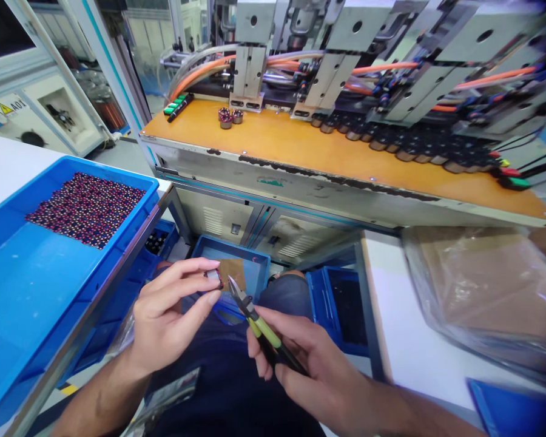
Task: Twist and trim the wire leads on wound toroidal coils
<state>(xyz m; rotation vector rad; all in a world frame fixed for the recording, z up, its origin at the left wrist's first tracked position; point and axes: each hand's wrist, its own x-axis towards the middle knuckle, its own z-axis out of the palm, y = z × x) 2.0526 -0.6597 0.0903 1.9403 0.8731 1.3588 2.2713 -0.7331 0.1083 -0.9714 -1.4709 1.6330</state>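
Observation:
Between the thumb and fingertips of my left hand [170,312] is a small round metal motor stator [213,278], with dark and red bits on its ends. My right hand [307,358] is wrapped round the yellow-green and black handles of a pair of cutting pliers [260,323]. The pliers' pointed jaws aim up and left, just right of the stator and apart from it. Both hands are above my lap. Under them, partly hidden by the left fingers, sits a blue tray [259,258] with a piece of brown cardboard [234,271] in it.
On the left, a big blue bin [22,291] holds many small stators [91,206]. An orange machine bench [273,133] runs across the front, carrying three stators [230,117], a marker [181,108] and a row of dark cylinders [404,142]. A plastic-wrapped package [477,285] lies right.

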